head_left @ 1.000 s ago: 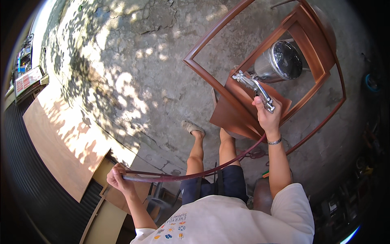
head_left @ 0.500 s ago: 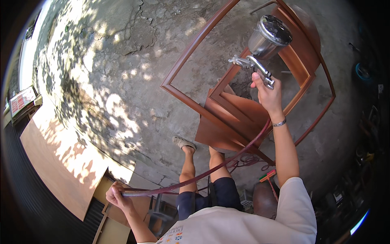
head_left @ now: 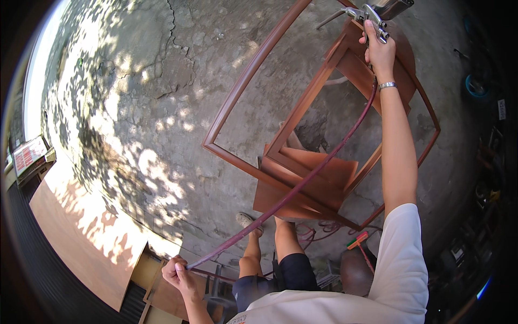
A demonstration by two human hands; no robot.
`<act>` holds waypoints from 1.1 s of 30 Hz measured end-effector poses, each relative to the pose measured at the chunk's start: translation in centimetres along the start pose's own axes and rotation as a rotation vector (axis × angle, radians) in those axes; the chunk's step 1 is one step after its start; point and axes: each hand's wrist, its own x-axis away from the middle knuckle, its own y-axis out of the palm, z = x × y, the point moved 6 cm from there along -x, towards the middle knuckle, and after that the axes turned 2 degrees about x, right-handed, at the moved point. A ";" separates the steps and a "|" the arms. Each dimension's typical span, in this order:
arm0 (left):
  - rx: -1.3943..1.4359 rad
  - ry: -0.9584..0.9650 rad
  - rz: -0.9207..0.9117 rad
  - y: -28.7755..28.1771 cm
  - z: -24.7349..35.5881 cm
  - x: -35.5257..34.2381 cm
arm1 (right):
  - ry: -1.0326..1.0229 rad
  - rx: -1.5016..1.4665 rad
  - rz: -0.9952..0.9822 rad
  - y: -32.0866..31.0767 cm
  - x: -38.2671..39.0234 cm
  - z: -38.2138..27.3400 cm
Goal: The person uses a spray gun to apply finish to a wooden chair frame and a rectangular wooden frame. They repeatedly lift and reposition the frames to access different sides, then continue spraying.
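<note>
My right hand (head_left: pixel 381 51), stretched far out at the top right, is closed round the handle of a silver spray gun (head_left: pixel 372 15). Its metal cup (head_left: pixel 394 8) is partly cut off by the upper edge. From the handle a dark red hose (head_left: pixel 302 186) runs down toward the lower left. My left hand (head_left: pixel 179 276) is wrapped round that hose, well below and left of the gun. Beneath the gun and hose stands a brown wooden furniture frame (head_left: pixel 243 81) with flat panels (head_left: pixel 324 181) on its lower part.
Coils of red hose (head_left: pixel 329 228) lie by the frame's near corner. Close to my legs are a red-and-green brush head (head_left: pixel 358 240) and a dark rounded object (head_left: pixel 355 272). At the left lies a large pale board (head_left: pixel 81 232). The cracked concrete floor (head_left: pixel 140 119) is dappled with sunlight.
My right hand has carried the spray gun farther away and to the right, with the arm straighter. My left hand has shifted right and slightly down, and the hose between them is straighter.
</note>
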 end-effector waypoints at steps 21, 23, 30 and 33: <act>0.020 -0.073 0.026 -8.0 -9.2 -3.3 | 0.092 0.230 -0.225 2.6 11.5 -9.0; 0.024 -0.062 0.058 -10.6 -11.0 -4.0 | 0.200 0.251 -0.308 4.4 17.7 -10.2; 0.142 0.058 -0.106 -17.6 -16.6 -10.2 | 0.122 0.069 -0.448 9.8 41.0 -15.2; 0.162 0.153 -0.189 -20.6 -19.3 -13.8 | 0.200 -0.094 -0.369 11.4 51.2 -17.6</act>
